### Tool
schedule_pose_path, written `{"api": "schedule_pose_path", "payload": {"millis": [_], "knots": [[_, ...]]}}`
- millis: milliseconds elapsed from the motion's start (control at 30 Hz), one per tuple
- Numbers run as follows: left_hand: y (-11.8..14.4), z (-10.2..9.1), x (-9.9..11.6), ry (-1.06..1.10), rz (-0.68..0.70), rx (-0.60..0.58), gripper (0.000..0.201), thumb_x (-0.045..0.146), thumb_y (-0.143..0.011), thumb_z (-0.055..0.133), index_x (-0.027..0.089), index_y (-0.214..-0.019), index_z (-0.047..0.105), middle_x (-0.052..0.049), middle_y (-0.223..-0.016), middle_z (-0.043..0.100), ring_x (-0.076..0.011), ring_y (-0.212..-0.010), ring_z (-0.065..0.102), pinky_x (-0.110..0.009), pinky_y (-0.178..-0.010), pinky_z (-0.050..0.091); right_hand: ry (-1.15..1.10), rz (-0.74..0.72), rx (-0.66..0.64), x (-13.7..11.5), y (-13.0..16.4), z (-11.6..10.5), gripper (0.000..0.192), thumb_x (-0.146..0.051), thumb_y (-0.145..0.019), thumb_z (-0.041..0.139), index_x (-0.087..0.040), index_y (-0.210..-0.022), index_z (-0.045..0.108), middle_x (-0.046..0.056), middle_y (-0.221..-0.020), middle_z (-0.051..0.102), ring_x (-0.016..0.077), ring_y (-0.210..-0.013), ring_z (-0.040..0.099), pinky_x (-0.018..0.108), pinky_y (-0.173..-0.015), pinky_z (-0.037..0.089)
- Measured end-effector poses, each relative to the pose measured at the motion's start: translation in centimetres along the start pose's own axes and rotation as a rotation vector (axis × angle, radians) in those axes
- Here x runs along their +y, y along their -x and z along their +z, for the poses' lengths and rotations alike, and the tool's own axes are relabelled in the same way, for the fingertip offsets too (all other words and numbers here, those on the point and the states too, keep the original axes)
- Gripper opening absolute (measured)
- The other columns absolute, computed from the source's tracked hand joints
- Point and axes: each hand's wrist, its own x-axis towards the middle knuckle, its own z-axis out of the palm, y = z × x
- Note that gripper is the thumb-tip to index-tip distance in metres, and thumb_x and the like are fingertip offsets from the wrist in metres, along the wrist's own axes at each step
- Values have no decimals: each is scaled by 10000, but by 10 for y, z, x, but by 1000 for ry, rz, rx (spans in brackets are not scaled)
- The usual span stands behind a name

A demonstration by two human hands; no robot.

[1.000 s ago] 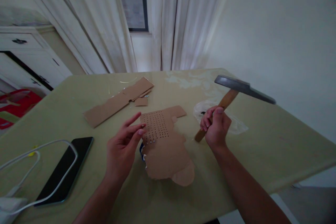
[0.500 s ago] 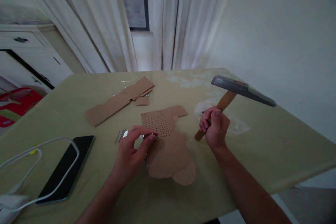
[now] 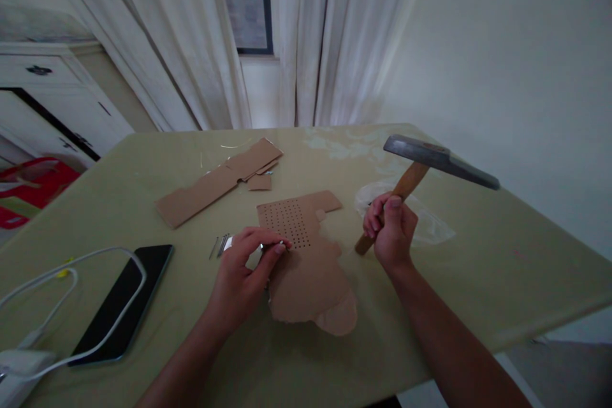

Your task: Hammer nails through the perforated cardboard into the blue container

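Hammer up, nail pinched at the perforated cardboard

The right hand (image 3: 391, 231) is clenched around the wooden-handled hammer (image 3: 421, 169), head raised just right of the perforated cardboard (image 3: 303, 261), seemingly for striking room. The left hand (image 3: 241, 277) pinches a nail (image 3: 275, 245) at the cardboard's left edge, probably steadying it. Loose nails (image 3: 218, 245) lie just left of it.

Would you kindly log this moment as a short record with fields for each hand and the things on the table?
Left hand: pinching a small nail at the edge of the perforated cardboard
Right hand: gripping the hammer, head raised
Loose nails: beside the left hand
Phone: table's left, white cable across it
Cardboard strip: farther back
Table: green
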Motion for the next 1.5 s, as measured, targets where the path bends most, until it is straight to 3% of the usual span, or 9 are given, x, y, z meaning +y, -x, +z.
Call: {"api": "schedule_pose_path", "payload": {"millis": [1500], "knots": [[1,1,1,15,9,-22,118,314,-1033,709,281,-1004,819,-21,-963,823,-193,-889,756,-316,-809,559,25,17,-39,-2,1,1,589,-728,-1008,644,-243,-696,524,-97,-494,398,80,-360,371,200,-348,325]]}}
